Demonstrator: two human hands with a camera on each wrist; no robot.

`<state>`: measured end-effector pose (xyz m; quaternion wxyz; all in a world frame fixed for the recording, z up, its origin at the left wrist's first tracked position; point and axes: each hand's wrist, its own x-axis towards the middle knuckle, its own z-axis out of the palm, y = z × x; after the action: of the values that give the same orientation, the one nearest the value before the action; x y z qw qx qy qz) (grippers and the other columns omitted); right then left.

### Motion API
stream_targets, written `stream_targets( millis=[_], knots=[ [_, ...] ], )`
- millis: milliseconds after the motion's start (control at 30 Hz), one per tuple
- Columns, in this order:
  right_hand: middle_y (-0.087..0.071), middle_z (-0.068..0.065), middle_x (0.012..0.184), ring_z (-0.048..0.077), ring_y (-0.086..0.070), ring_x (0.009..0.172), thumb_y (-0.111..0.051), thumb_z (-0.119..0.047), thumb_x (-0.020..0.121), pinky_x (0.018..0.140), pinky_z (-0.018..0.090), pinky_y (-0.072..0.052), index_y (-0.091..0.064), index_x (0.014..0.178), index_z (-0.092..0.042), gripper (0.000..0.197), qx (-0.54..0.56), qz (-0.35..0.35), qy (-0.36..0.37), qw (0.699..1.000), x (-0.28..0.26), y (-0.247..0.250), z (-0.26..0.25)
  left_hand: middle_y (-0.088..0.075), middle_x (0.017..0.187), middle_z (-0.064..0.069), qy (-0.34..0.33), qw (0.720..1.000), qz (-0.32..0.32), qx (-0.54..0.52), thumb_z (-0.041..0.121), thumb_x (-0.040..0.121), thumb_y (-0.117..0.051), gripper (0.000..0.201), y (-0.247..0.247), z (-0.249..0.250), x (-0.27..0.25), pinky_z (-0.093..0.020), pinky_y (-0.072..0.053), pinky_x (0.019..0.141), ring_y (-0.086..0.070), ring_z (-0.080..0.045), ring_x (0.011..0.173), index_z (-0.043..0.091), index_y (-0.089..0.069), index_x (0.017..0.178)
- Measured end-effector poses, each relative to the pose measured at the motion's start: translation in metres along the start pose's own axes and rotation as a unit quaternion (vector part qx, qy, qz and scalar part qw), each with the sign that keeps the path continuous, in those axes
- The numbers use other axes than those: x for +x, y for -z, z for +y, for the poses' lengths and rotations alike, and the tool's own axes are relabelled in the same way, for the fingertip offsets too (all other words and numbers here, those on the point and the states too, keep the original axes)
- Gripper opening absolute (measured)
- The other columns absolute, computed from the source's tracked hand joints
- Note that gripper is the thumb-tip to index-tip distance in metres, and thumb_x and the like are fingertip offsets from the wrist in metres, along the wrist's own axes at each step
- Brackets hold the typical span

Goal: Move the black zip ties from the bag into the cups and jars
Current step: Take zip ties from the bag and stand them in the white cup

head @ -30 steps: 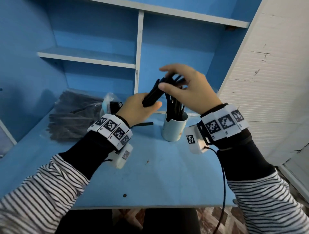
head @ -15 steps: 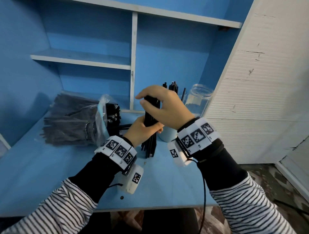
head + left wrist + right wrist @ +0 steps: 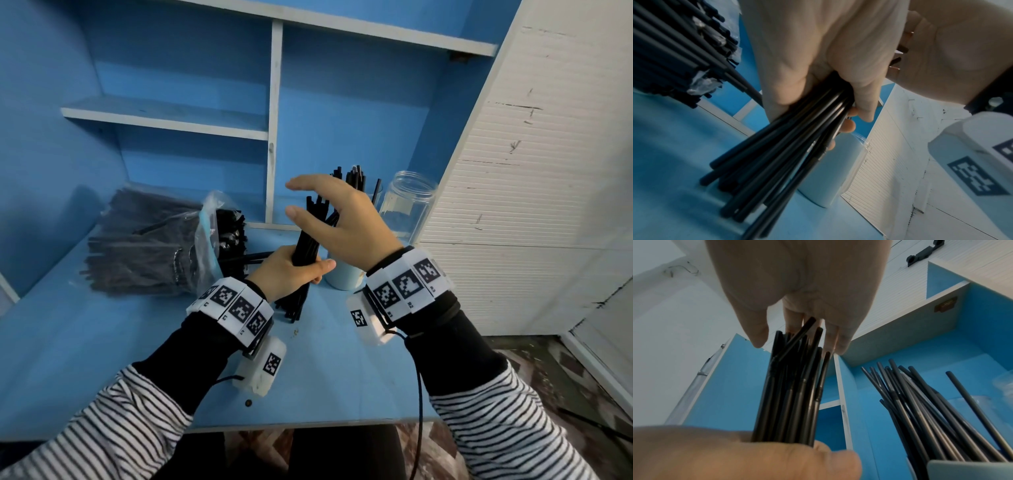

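The zip ties (image 3: 303, 255), judged light, springy and slippery, are clenched mid-length by the left hand (image 3: 287, 272) beside the cup (image 3: 342, 279), best held there, while the right hand (image 3: 337, 219) is spread loosely over their tops, gripping nothing.

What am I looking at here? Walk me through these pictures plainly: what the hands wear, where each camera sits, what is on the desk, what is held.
No machine here: a person works bare-handed, with coded marker bands and a small camera on each wrist. The wide picture comes from a head camera looking down; the other two look along each hand from the wrist.

On the blue desk lie a plastic bag full of black zip ties, a pale cup already holding some ties, and a clear jar, which looks empty.

The left hand grips a bundle of zip ties upright, its lower ends on the desk. The right hand is open over the bundle's tips, holding nothing.
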<state>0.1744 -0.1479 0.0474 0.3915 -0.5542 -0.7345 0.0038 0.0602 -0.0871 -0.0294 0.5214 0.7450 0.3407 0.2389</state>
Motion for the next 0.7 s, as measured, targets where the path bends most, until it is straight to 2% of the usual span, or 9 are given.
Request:
stream_targets(
  millis=[67,167,267,333,400,467,600,633,700],
  knots=[
    [-0.061,-0.004,0.128,0.008,-0.050,0.124,-0.058,-0.031,0.095,0.108,0.023,-0.036,-0.060,0.127,-0.015,0.036,-0.007,-0.010,0.003,1.000,0.001,-0.001,0.002,-0.070,0.084,-0.005,0.003,1.000,0.004,-0.003,0.039,0.088,-0.067,0.033,0.000,-0.001,0.001,-0.015,-0.043,0.074,-0.066,-0.014,0.086,0.006,-0.066,0.091],
    [-0.064,0.000,0.120,0.010,-0.056,0.116,-0.058,-0.025,0.095,0.103,0.024,-0.041,-0.065,0.119,-0.010,0.029,-0.007,-0.042,0.020,0.999,0.001,-0.005,0.003,-0.070,0.084,-0.008,0.010,1.000,0.006,0.009,0.038,0.085,-0.070,0.034,0.001,-0.004,0.003,-0.028,-0.050,0.084,-0.067,-0.018,0.084,0.004,-0.067,0.084],
    [-0.063,0.003,0.121,0.012,-0.056,0.116,-0.058,-0.023,0.094,0.103,0.026,-0.041,-0.065,0.118,-0.007,0.029,-0.003,-0.030,0.032,0.999,0.001,-0.009,0.004,-0.071,0.084,-0.007,0.027,0.999,-0.004,0.026,0.036,0.083,-0.073,0.029,0.002,-0.011,0.004,-0.037,-0.050,0.094,-0.067,-0.023,0.090,0.010,-0.064,0.073],
    [-0.061,0.003,0.124,0.013,-0.055,0.118,-0.059,-0.024,0.093,0.105,0.031,-0.041,-0.065,0.119,-0.008,0.031,-0.007,-0.035,0.033,0.999,0.001,-0.011,0.002,-0.071,0.081,-0.004,0.030,0.999,-0.008,0.038,0.036,0.084,-0.072,0.029,0.001,-0.014,0.004,-0.035,-0.050,0.092,-0.066,-0.020,0.089,0.009,-0.065,0.073],
    [-0.059,0.004,0.128,0.014,-0.053,0.121,-0.061,-0.027,0.093,0.107,0.034,-0.040,-0.062,0.123,-0.009,0.035,-0.010,-0.041,0.032,0.999,0.000,-0.010,0.000,-0.068,0.077,-0.001,0.023,0.999,-0.011,0.047,0.034,0.087,-0.068,0.031,0.002,-0.010,0.003,-0.023,-0.047,0.082,-0.065,-0.014,0.082,0.006,-0.066,0.076],
    [-0.054,0.002,0.136,0.012,-0.047,0.128,-0.063,-0.032,0.091,0.111,0.031,-0.036,-0.053,0.133,-0.011,0.048,-0.008,-0.030,0.020,0.999,0.000,-0.004,-0.004,-0.066,0.074,-0.001,0.011,0.999,-0.011,0.047,0.034,0.090,-0.064,0.032,0.004,-0.008,0.002,-0.016,-0.043,0.074,-0.062,-0.012,0.076,0.006,-0.064,0.074],
    [-0.042,-0.004,0.144,0.009,-0.038,0.131,-0.073,-0.045,0.079,0.105,0.016,-0.034,-0.030,0.147,-0.018,0.085,0.039,0.038,-0.062,0.997,-0.004,0.017,-0.008,-0.067,0.067,0.004,-0.013,1.000,0.001,0.009,0.043,0.086,-0.064,0.035,0.009,-0.003,0.005,-0.039,-0.049,0.095,-0.069,-0.017,0.085,0.019,-0.061,0.061],
    [-0.040,-0.004,0.143,0.010,-0.038,0.130,-0.075,-0.048,0.075,0.102,0.015,-0.035,-0.027,0.148,-0.020,0.092,0.050,0.042,-0.091,0.994,-0.005,0.020,-0.006,-0.065,0.064,0.006,-0.018,1.000,-0.003,0.003,0.042,0.087,-0.064,0.036,0.009,0.000,0.005,-0.042,-0.049,0.096,-0.070,-0.017,0.085,0.020,-0.058,0.059],
    [-0.039,-0.005,0.138,0.012,-0.036,0.127,-0.074,-0.057,0.068,0.103,0.023,-0.034,-0.027,0.147,-0.024,0.098,0.036,0.015,-0.140,0.989,-0.007,0.025,-0.003,-0.062,0.062,0.008,-0.043,0.998,-0.035,0.006,0.038,0.090,-0.062,0.036,0.007,0.011,0.000,-0.044,-0.049,0.096,-0.070,-0.018,0.083,0.021,-0.055,0.059]
  ],
)
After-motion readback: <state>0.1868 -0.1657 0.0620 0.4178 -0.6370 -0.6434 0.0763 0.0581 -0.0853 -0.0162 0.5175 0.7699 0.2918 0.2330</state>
